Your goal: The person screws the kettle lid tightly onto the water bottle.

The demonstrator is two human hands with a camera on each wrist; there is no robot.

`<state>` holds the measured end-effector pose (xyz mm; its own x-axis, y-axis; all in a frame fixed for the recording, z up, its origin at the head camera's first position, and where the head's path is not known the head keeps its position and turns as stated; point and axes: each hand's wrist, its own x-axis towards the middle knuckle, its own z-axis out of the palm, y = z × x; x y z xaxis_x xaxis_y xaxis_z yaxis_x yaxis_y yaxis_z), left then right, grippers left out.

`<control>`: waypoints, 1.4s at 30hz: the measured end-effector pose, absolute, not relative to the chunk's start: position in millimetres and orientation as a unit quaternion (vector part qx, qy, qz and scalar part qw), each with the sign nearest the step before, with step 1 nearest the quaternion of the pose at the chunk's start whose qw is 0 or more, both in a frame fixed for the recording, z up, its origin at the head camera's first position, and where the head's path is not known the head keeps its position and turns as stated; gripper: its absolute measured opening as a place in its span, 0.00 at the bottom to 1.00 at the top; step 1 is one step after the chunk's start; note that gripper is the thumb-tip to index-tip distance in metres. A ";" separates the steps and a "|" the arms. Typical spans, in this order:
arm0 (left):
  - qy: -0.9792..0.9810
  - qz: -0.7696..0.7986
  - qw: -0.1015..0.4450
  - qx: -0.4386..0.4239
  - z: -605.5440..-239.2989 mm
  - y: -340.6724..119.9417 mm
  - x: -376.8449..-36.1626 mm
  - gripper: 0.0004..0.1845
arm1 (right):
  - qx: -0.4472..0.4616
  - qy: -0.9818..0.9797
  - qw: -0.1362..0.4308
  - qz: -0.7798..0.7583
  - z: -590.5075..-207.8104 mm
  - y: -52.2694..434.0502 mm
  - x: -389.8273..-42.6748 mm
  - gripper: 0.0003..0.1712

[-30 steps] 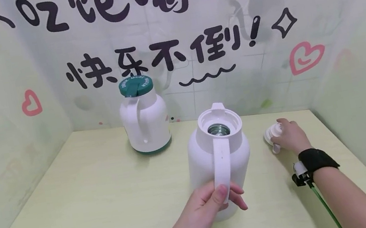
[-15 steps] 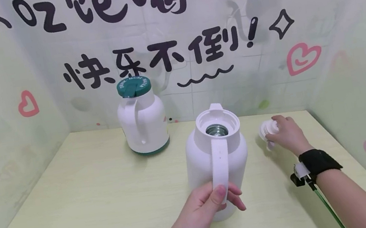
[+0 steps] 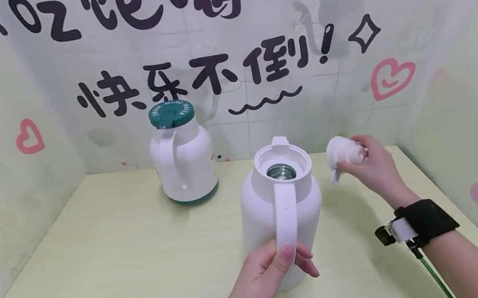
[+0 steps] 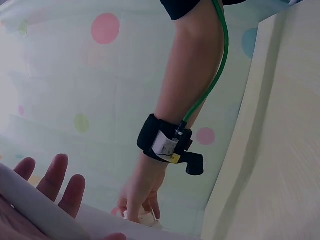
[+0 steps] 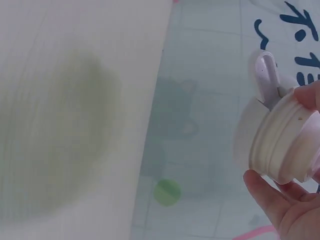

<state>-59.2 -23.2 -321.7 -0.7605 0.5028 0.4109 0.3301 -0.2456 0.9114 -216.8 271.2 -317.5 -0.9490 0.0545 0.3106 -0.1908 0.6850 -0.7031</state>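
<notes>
A white thermos jug [image 3: 257,214] stands upright on the table with its mouth uncovered, showing the shiny inner neck. My left hand [image 3: 260,277] grips the lower part of its handle [image 3: 285,209], thumb on the near side. Off to the right, my right hand [image 3: 374,163] pinches a white lid [image 3: 339,153] above the table. That lid is tilted on its side, and its small lever sticks out. In the right wrist view the lid [image 5: 280,140] shows stepped rings, held between fingers and thumb. The left wrist view shows the jug's handle [image 4: 37,210] close up.
A second white jug [image 3: 184,161] with a green lid [image 3: 171,114] stands at the back left of the table [image 3: 119,253]. Printed curtain walls [image 3: 235,128] enclose the back and both sides. A green cable [image 3: 436,277] runs from my right wrist strap.
My right hand has lifted the lid off the table and tilted it, moving slightly left. The left hand keeps its grip on the jug's handle. The head view has shifted slightly.
</notes>
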 end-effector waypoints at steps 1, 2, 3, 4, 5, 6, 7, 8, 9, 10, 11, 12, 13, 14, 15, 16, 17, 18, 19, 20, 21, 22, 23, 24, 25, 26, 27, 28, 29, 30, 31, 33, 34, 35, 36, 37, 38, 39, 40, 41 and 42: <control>0.610 0.712 0.058 0.343 -321.8 -23.2 -59.1 0.16 | 0.037 -0.902 0.159 0.399 -315.3 268.8 -215.1 0.40; 0.609 0.713 0.056 0.343 -321.8 -23.1 -59.1 0.16 | 0.036 -0.901 0.163 0.401 -313.3 266.5 -213.6 0.40; 0.608 0.713 0.054 0.345 -322.0 -23.0 -59.2 0.16 | 0.035 -0.900 0.166 0.402 -311.3 264.3 -212.1 0.40; 0.607 0.713 0.052 0.346 -322.1 -22.9 -59.2 0.16 | 0.035 -0.898 0.169 0.405 -309.6 262.3 -210.6 0.39; 0.606 0.713 0.051 0.347 -322.3 -22.7 -59.2 0.16 | 0.034 -0.897 0.171 0.406 -308.2 260.7 -209.3 0.39; 0.606 0.713 0.050 0.349 -322.5 -22.6 -59.3 0.16 | 0.034 -0.896 0.173 0.408 -307.0 259.4 -208.1 0.39; 0.604 0.714 0.049 0.350 -322.7 -22.4 -59.3 0.16 | 0.034 -0.895 0.174 0.409 -306.0 258.2 -207.1 0.39; 0.604 0.715 0.049 0.350 -322.8 -22.3 -59.2 0.16 | 0.034 -0.894 0.174 0.410 -305.2 257.1 -206.0 0.39; 0.603 0.715 0.048 0.351 -323.0 -22.2 -59.2 0.16 | 0.033 -0.894 0.175 0.411 -304.6 256.1 -205.1 0.39; 0.602 0.715 0.048 0.351 -323.1 -22.1 -59.2 0.16 | 0.033 -0.893 0.175 0.412 -304.3 255.4 -204.4 0.38; 0.602 0.716 0.047 0.351 -323.3 -22.0 -59.1 0.16 | 0.032 -0.893 0.174 0.413 -304.1 254.8 -203.7 0.38; 0.601 0.716 0.047 0.352 -323.4 -21.9 -59.1 0.16 | 0.030 -0.892 0.174 0.416 -304.0 254.2 -203.1 0.38; 0.600 0.717 0.047 0.352 -323.5 -21.8 -59.1 0.16 | 0.028 -0.891 0.173 0.418 -303.9 253.5 -202.4 0.38; 0.600 0.717 0.046 0.352 -323.6 -21.8 -59.1 0.16 | 0.027 -0.890 0.172 0.421 -303.8 253.0 -201.7 0.38; 0.601 0.717 0.047 0.351 -323.7 -21.8 -59.1 0.16 | 0.025 -0.889 0.172 0.424 -303.6 252.4 -201.1 0.38; 0.602 0.716 0.047 0.350 -323.7 -21.9 -59.0 0.16 | 0.024 -0.887 0.171 0.428 -303.5 252.0 -200.6 0.38; 0.603 0.716 0.048 0.348 -323.7 -22.1 -58.9 0.16 | 0.022 -0.886 0.171 0.431 -303.2 251.4 -199.9 0.39; 0.604 0.716 0.049 0.347 -323.6 -22.2 -58.8 0.16 | 0.021 -0.884 0.170 0.434 -302.7 250.9 -199.2 0.39; 0.605 0.716 0.050 0.346 -323.5 -22.3 -58.6 0.16 | 0.021 -0.882 0.169 0.440 -302.1 250.3 -198.4 0.39; 0.606 0.715 0.050 0.345 -323.4 -22.5 -58.5 0.16 | 0.021 -0.880 0.168 0.444 -301.5 249.9 -197.6 0.40; 0.606 0.715 0.050 0.345 -323.2 -22.6 -58.5 0.16 | 0.022 -0.877 0.167 0.450 -300.8 249.4 -196.8 0.41; 0.606 0.714 0.049 0.346 -323.2 -22.6 -58.5 0.16 | 0.024 -0.875 0.165 0.455 -300.0 249.0 -196.0 0.43; 0.607 0.714 0.048 0.347 -323.1 -22.6 -58.5 0.16 | 0.028 -0.871 0.165 0.461 -299.0 248.5 -195.1 0.44; 0.607 0.713 0.047 0.348 -323.0 -22.5 -58.5 0.16 | 0.033 -0.868 0.164 0.467 -298.2 248.1 -194.4 0.45; 0.607 0.712 0.045 0.349 -323.0 -22.4 -58.5 0.16 | 0.039 -0.865 0.163 0.472 -297.6 247.7 -193.7 0.47; 0.607 0.712 0.045 0.350 -322.9 -22.3 -58.5 0.16 | 0.047 -0.863 0.162 0.475 -297.1 247.4 -193.1 0.48; 0.608 0.711 0.044 0.351 -322.9 -22.2 -58.4 0.16 | 0.055 -0.861 0.162 0.479 -296.8 247.0 -192.6 0.49; 0.607 0.711 0.044 0.351 -323.0 -22.1 -58.4 0.16 | 0.063 -0.859 0.162 0.481 -296.8 246.6 -192.3 0.49; 0.607 0.711 0.043 0.351 -323.0 -22.0 -58.3 0.16 | 0.070 -0.858 0.162 0.482 -296.9 246.3 -192.0 0.49; 0.607 0.712 0.043 0.352 -323.1 -21.9 -58.3 0.16 | 0.075 -0.858 0.162 0.482 -297.4 246.1 -191.7 0.49; 0.606 0.712 0.043 0.352 -323.1 -21.8 -58.2 0.16 | 0.079 -0.858 0.162 0.480 -298.0 246.0 -191.5 0.48; 0.606 0.712 0.041 0.353 -323.4 -21.7 -58.2 0.15 | 0.082 -0.859 0.165 0.477 -299.6 246.0 -191.7 0.46; 0.605 0.712 0.041 0.353 -323.5 -21.7 -58.3 0.15 | 0.083 -0.860 0.167 0.475 -300.3 246.1 -191.9 0.46; 0.606 0.712 0.040 0.353 -323.6 -21.7 -58.3 0.15 | 0.082 -0.861 0.168 0.473 -300.8 246.2 -192.0 0.45; 0.606 0.711 0.039 0.353 -323.7 -21.7 -58.3 0.15 | 0.082 -0.861 0.170 0.473 -301.4 246.3 -192.1 0.44; 0.607 0.711 0.039 0.353 -323.9 -21.8 -58.3 0.15 | 0.081 -0.861 0.171 0.472 -301.7 246.4 -192.2 0.44; 0.607 0.711 0.039 0.352 -324.0 -21.9 -58.4 0.16 | 0.081 -0.860 0.171 0.473 -301.9 246.3 -192.0 0.43; 0.608 0.711 0.038 0.352 -324.1 -22.0 -58.4 0.16 | 0.082 -0.860 0.171 0.473 -302.0 246.4 -191.5 0.43; 0.608 0.711 0.039 0.351 -324.2 -22.0 -58.4 0.16 | 0.082 -0.860 0.171 0.474 -302.1 246.3 -190.8 0.43; 0.609 0.711 0.039 0.350 -324.2 -22.1 -58.5 0.16 | 0.081 -0.860 0.171 0.474 -302.2 246.3 -190.0 0.43; 0.609 0.711 0.039 0.350 -324.3 -22.1 -58.5 0.16 | 0.081 -0.859 0.171 0.475 -302.2 246.1 -189.1 0.43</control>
